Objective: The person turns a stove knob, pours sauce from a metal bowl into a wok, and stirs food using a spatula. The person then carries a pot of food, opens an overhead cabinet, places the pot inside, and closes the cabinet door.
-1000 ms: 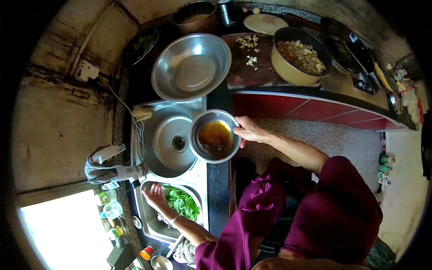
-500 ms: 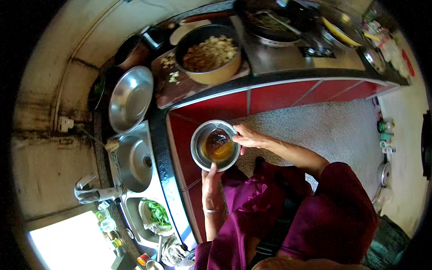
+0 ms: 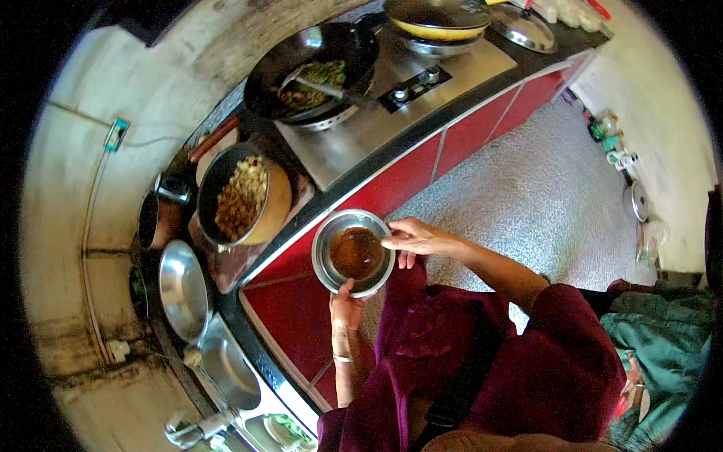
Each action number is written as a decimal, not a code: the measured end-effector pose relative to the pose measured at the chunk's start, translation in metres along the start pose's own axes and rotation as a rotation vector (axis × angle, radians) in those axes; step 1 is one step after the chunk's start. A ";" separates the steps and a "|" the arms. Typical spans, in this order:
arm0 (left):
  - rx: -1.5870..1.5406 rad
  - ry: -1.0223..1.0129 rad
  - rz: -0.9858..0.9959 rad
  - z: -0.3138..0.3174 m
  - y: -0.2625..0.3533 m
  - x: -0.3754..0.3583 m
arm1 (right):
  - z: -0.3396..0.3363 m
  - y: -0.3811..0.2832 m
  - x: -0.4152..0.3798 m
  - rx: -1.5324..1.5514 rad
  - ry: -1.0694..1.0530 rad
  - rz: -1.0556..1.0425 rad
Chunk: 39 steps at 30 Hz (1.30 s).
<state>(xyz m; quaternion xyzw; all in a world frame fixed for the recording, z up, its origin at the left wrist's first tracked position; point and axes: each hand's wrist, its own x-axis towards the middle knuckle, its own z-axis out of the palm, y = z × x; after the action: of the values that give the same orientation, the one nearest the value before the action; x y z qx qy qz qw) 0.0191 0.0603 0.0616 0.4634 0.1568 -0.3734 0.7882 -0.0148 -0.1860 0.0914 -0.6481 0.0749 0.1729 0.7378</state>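
A round metal bowl (image 3: pixel 321 256) holding brown liquid is held in front of the body, over the floor beside the red cabinets. My left hand (image 3: pixel 347 309) grips its lower rim, thumb on the edge; a band circles that wrist. My right hand (image 3: pixel 410 239) holds the right rim, with the thumb on top and some fingers below. To the upper left, a deep yellowish pot (image 3: pixel 278 197) full of pale and brown chopped pieces rests on a board (image 3: pixel 227 265).
A black wok (image 3: pixel 263 71) with greens and a spatula stands on the stove (image 3: pixel 331 154). A yellow-rimmed pan (image 3: pixel 440 32) sits farther right. An empty metal basin (image 3: pixel 183 290) lies beside the sink (image 3: pixel 230 369). Part of another person in green (image 3: pixel 659 331) shows at right.
The view has turned toward the stove, so the counter items appear shifted left and down. Both hands still hold the bowl, and its liquid looks more evenly brown.
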 end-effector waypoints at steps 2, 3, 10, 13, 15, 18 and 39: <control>0.143 0.016 0.081 0.019 0.003 0.019 | -0.034 -0.005 0.001 -0.015 0.016 -0.051; 0.089 -0.025 0.049 0.028 0.006 0.031 | -0.053 -0.006 0.003 -0.053 0.153 0.011; -0.075 -0.025 -0.074 0.059 0.028 0.080 | -0.183 -0.030 0.070 -0.246 0.670 -0.174; -0.005 0.021 0.008 0.060 0.034 0.099 | -0.215 -0.038 0.112 -0.599 0.770 -0.289; 0.029 0.001 0.039 0.066 0.040 0.111 | -0.231 -0.043 0.139 -0.740 0.748 -0.372; 0.052 0.131 0.037 0.083 0.039 0.123 | -0.243 -0.053 0.158 -0.960 0.715 -0.285; -0.182 0.605 0.354 0.167 -0.031 0.106 | -0.339 -0.035 0.209 -1.326 0.015 -0.598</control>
<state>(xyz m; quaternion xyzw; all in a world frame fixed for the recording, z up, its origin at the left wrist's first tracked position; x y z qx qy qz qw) 0.0516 -0.1371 0.0664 0.5007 0.3330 -0.0615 0.7967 0.2305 -0.4893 0.0034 -0.9530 -0.2210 -0.0316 0.2049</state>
